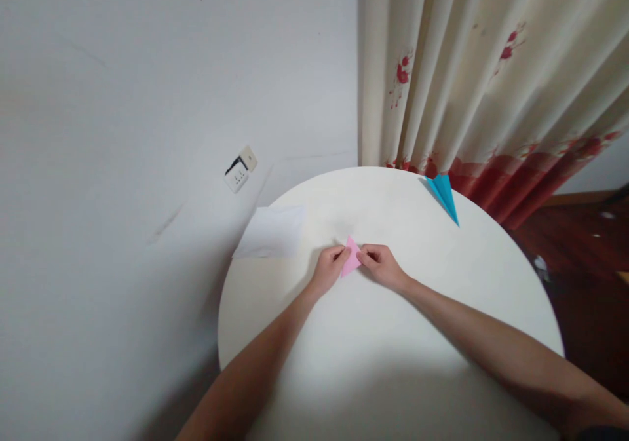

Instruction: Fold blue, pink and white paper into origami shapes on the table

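A small piece of pink paper (351,262), folded into a triangle, is held between my two hands just above the table. My left hand (330,268) pinches its left edge between thumb and fingers. On the other side, my right hand (382,263) grips the right corner the same way. One point of the triangle faces away from me, and another points down toward me. The thumbs and curled fingers cover parts of the paper's sides.
The round white table (393,336) stands against a wall with a socket (237,177). White paper sheets (272,231) lie at its left edge. A blue paper plane (445,197) rests at the far right edge, close to the curtain (472,100).
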The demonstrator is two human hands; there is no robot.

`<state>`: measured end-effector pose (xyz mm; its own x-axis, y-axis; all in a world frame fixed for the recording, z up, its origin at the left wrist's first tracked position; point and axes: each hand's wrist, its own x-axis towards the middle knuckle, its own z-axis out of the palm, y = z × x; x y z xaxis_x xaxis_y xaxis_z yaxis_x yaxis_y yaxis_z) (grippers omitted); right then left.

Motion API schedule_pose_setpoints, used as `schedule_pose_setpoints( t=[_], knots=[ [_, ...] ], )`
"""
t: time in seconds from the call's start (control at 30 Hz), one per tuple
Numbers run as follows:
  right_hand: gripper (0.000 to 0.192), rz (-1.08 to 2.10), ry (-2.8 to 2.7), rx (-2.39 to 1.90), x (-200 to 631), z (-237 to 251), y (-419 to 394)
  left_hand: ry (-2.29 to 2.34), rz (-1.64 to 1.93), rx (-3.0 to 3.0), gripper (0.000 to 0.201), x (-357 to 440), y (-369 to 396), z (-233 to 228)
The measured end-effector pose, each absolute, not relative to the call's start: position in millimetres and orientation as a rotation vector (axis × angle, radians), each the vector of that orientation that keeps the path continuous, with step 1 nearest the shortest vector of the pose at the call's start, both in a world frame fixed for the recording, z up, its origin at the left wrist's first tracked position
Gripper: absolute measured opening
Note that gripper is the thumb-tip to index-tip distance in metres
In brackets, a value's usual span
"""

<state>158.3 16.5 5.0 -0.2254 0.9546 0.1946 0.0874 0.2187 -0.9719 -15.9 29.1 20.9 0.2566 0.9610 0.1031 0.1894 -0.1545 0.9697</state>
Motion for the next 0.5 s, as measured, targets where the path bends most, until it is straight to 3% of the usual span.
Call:
schedule_pose_setpoints(
  t=[0.5],
  knots=[
    [0.048, 1.149, -1.513, -1.052, 162.0, 4.7, 17.4, 0.937, 0.983, 1.434, 0.047, -19.4, 31.5, 25.1]
  ],
)
